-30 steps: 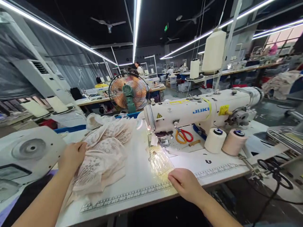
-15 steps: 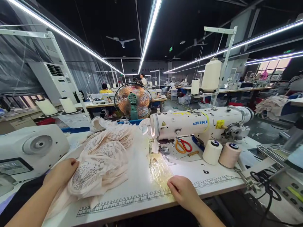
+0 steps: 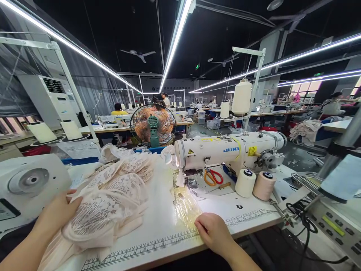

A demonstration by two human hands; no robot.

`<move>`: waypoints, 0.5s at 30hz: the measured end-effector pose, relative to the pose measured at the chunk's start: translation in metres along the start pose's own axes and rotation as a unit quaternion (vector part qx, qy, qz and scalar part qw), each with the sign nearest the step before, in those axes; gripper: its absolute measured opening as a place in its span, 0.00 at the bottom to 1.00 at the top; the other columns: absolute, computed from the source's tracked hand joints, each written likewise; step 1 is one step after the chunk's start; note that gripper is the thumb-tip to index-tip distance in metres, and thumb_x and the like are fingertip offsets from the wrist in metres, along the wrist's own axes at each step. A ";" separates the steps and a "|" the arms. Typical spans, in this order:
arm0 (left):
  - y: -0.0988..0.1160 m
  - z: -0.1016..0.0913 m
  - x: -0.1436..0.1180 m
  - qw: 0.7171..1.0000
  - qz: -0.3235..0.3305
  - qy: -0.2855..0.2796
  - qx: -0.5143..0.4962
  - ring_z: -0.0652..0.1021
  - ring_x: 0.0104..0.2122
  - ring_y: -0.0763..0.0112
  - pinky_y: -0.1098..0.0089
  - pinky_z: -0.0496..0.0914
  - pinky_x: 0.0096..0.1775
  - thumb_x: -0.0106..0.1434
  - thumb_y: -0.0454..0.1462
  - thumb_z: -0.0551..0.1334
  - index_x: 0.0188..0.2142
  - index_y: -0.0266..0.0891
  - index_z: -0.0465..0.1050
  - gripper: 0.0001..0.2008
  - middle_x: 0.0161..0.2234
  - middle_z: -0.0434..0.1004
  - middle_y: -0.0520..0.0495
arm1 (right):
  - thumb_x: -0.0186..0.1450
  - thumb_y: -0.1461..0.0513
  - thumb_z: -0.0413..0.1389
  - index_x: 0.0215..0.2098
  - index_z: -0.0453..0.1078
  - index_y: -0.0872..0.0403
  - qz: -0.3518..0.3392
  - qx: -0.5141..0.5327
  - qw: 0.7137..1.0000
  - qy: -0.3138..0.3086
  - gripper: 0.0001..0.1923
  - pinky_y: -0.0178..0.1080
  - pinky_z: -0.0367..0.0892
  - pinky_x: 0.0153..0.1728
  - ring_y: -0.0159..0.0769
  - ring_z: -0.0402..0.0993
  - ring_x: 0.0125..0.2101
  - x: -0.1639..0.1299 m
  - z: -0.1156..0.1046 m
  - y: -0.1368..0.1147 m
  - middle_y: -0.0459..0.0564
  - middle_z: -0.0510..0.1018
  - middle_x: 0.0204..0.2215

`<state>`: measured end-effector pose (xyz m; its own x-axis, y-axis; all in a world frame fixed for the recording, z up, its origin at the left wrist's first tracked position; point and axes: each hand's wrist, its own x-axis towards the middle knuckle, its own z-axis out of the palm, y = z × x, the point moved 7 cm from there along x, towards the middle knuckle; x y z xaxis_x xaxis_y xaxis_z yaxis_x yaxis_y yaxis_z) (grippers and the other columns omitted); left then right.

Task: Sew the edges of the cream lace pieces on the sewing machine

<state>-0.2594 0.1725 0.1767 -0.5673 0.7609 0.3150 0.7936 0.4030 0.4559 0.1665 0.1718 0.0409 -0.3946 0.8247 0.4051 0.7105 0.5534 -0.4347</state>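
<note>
My left hand grips the near end of a pile of pale pink lace fabric at the table's left front. My right hand rests with curled fingers on the table's front edge, pinching the near end of a clear crinkled plastic strip. That strip runs back under the needle of a white JUKI sewing machine. Red and orange scissors lie on the machine bed.
Two thread cones stand right of the machine on the white table, which has a printed ruler along its front. Another white machine sits at left. A fan stands behind. Cables hang at right. Other workers sit far back.
My left hand has pulled the lace pile toward me and to the left. My right hand stays on the plastic strip at the table edge. The view has tilted up.
</note>
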 end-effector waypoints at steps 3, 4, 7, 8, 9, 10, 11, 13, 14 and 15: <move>0.029 -0.020 -0.018 0.998 -0.014 0.022 -0.062 0.70 0.26 0.67 0.70 0.64 0.29 0.59 0.41 0.51 0.36 0.38 0.64 0.10 0.25 0.62 0.54 | 0.66 0.61 0.41 0.23 0.64 0.54 0.004 0.018 1.000 0.003 0.16 0.37 0.56 0.27 0.36 0.68 0.25 0.002 -0.002 0.002 0.50 0.72 0.22; 0.040 -0.024 -0.023 0.996 -0.014 0.024 -0.087 0.68 0.25 0.69 0.70 0.63 0.29 0.60 0.42 0.51 0.38 0.38 0.65 0.12 0.26 0.62 0.54 | 0.66 0.60 0.41 0.23 0.64 0.54 0.014 0.035 0.999 0.010 0.17 0.37 0.57 0.26 0.36 0.68 0.24 0.002 -0.003 0.003 0.50 0.72 0.21; 0.073 -0.018 -0.042 0.961 -0.009 -0.026 -0.277 0.65 0.23 0.71 0.70 0.63 0.26 0.59 0.41 0.53 0.39 0.39 0.63 0.10 0.23 0.59 0.55 | 0.68 0.56 0.40 0.27 0.68 0.54 0.057 0.145 0.987 0.027 0.20 0.38 0.62 0.28 0.37 0.69 0.27 -0.004 0.000 0.004 0.51 0.73 0.24; 0.082 -0.011 -0.051 0.948 -0.001 -0.044 -0.315 0.66 0.23 0.72 0.70 0.63 0.26 0.60 0.42 0.53 0.39 0.40 0.63 0.10 0.23 0.61 0.55 | 0.68 0.54 0.42 0.32 0.70 0.54 0.057 0.199 0.978 0.021 0.19 0.38 0.64 0.30 0.38 0.71 0.30 -0.008 0.006 0.000 0.53 0.75 0.28; 0.091 -0.001 -0.062 0.931 0.004 -0.064 -0.359 0.66 0.22 0.72 0.70 0.64 0.25 0.60 0.44 0.53 0.38 0.41 0.62 0.11 0.24 0.63 0.54 | 0.68 0.52 0.44 0.40 0.71 0.53 0.048 0.257 0.965 0.009 0.18 0.38 0.67 0.32 0.40 0.72 0.34 -0.013 0.014 -0.006 0.55 0.76 0.35; 0.098 0.012 -0.074 0.905 0.003 -0.093 -0.415 0.66 0.21 0.72 0.70 0.63 0.23 0.58 0.46 0.55 0.37 0.42 0.62 0.12 0.24 0.64 0.54 | 0.66 0.50 0.48 0.48 0.69 0.52 0.036 0.314 0.949 -0.010 0.20 0.38 0.68 0.33 0.41 0.73 0.39 -0.018 0.023 -0.015 0.57 0.76 0.42; 0.106 0.029 -0.088 0.878 0.006 -0.141 -0.457 0.67 0.22 0.71 0.70 0.63 0.23 0.56 0.49 0.59 0.36 0.42 0.64 0.15 0.24 0.67 0.53 | 0.63 0.48 0.52 0.55 0.64 0.50 0.026 0.360 0.932 -0.035 0.25 0.38 0.69 0.34 0.42 0.73 0.42 -0.023 0.033 -0.024 0.58 0.73 0.48; 0.117 0.059 -0.117 0.856 0.018 -0.195 -0.479 0.67 0.22 0.71 0.72 0.63 0.22 0.48 0.51 0.66 0.33 0.41 0.67 0.20 0.23 0.68 0.53 | 0.58 0.46 0.58 0.61 0.58 0.49 0.045 0.420 0.902 -0.084 0.37 0.37 0.69 0.34 0.43 0.73 0.42 -0.033 0.051 -0.039 0.57 0.72 0.50; 0.120 0.072 -0.131 0.854 0.026 -0.203 -0.478 0.67 0.22 0.72 0.73 0.63 0.23 0.47 0.52 0.67 0.32 0.41 0.69 0.20 0.23 0.69 0.53 | 0.56 0.45 0.60 0.61 0.58 0.49 0.063 0.438 0.890 -0.108 0.39 0.37 0.69 0.35 0.43 0.73 0.42 -0.036 0.058 -0.044 0.55 0.73 0.49; 0.122 0.084 -0.145 0.851 0.027 -0.219 -0.477 0.68 0.22 0.72 0.73 0.64 0.24 0.46 0.52 0.67 0.31 0.40 0.71 0.20 0.22 0.69 0.54 | 0.55 0.45 0.61 0.60 0.60 0.50 0.084 0.447 0.881 -0.129 0.38 0.37 0.69 0.37 0.42 0.73 0.41 -0.039 0.063 -0.048 0.53 0.75 0.46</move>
<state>-0.0622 0.1542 0.1165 -0.2340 0.9658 0.1118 0.1577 -0.0758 0.9846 0.1106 0.1208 -0.0049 -0.5283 0.8393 0.1285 0.0744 0.1965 -0.9777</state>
